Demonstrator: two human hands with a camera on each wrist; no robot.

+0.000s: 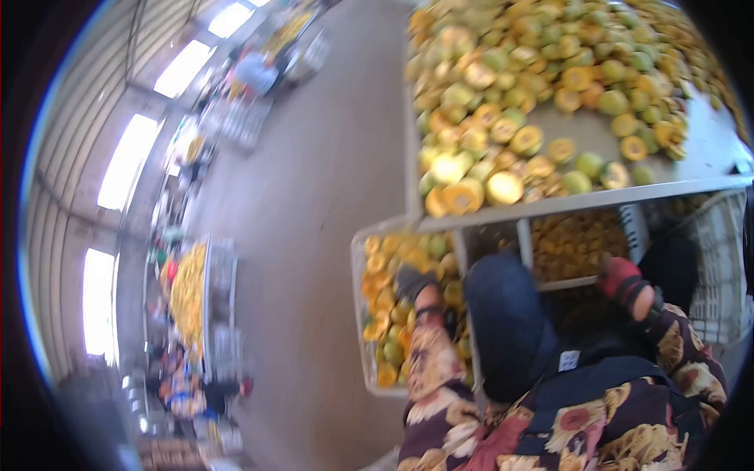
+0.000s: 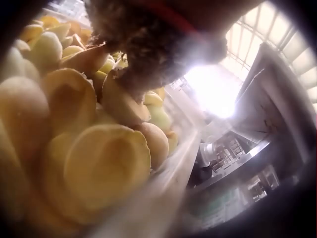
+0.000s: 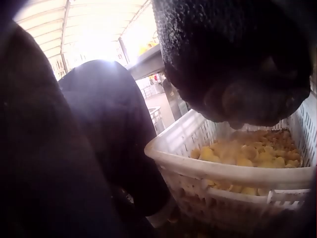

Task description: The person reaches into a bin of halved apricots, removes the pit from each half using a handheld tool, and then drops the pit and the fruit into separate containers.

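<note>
My left hand point(image 1: 415, 284), in a grey glove, reaches over a white crate point(image 1: 360, 330) of halved yellow-green fruit, peach-like with hollowed middles. In the left wrist view its dark glove overlaps a tilted fruit half point(image 2: 119, 101) near the crate's rim; the fingertips are mostly hidden. My right hand point(image 1: 620, 279), in a red-and-dark glove, is above a second white crate point(image 3: 223, 171) holding smaller yellow-brown pieces point(image 3: 247, 154). Its fingers look curled in the right wrist view, and I cannot tell whether they hold something.
A metal-edged table point(image 1: 581, 202) heaped with fruit halves point(image 1: 503, 71) stands in front. Dark-trousered knees point(image 1: 509, 322) sit between the crates. Another white crate point(image 1: 719, 267) is at the right. Across the concrete floor point(image 1: 306, 235) people work at another fruit-covered table point(image 1: 206, 306).
</note>
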